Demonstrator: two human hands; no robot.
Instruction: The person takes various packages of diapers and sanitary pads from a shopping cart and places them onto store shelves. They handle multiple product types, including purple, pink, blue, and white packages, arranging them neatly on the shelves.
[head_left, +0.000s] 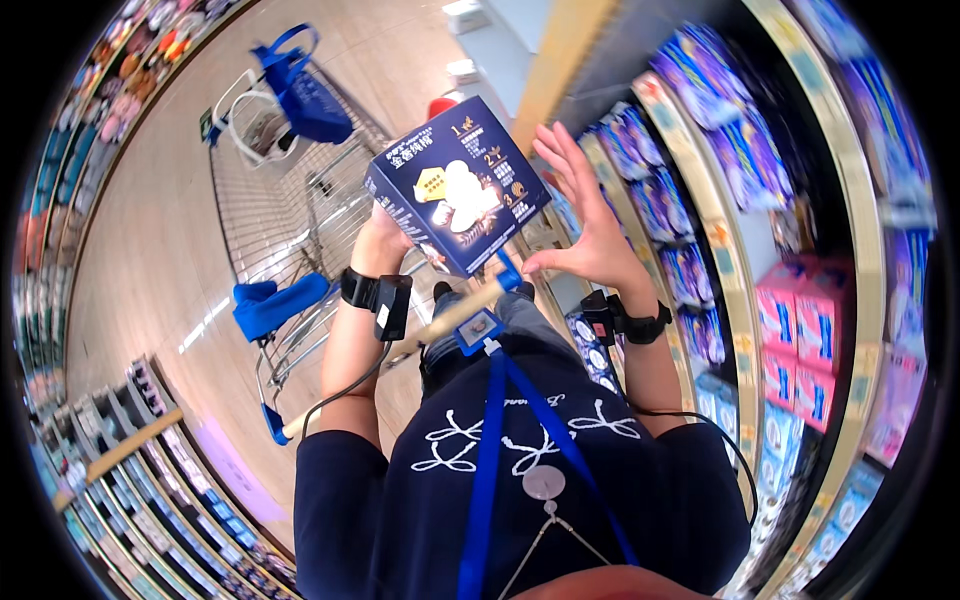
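A dark blue cardboard box (405, 196) with printed pictures and writing is held up tilted in front of me. My left hand (386, 229) grips it at its lower left side, with most of the fingers hidden behind and beneath it. At the box's right edge is my right hand (589, 217), its thumb and fingers spread wide and nothing in its grasp. A narrow gap seems to separate that palm from the box. Below the box, a shopping cart's handlebar (457, 307) crosses in front of my legs.
The wire shopping cart (247, 202) stands to the left, with a blue bag (311, 97) and a white bag (262, 127) at its far end. Close on my right, shelves hold purple packs (667, 202) and pink packages (795, 330). More stocked shelves (135, 487) curve along the left.
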